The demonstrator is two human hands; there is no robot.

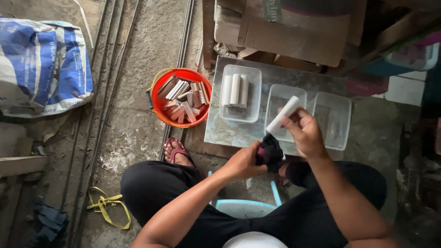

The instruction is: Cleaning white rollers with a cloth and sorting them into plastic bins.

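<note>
A large woven sack (43, 64), white with blue panels and printing, is lying slumped on the concrete floor at the upper left, beside some long metal rods. At the top centre a brown cardboard box (294, 30) is leaning among wooden pieces, carrying a small green label (273, 10) with pale lettering at its upper edge.

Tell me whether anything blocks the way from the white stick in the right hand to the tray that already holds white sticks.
Nothing visible does. The right hand holds the white stick above the middle empty tray; the tray with sticks lies beside it, open-topped.
</note>
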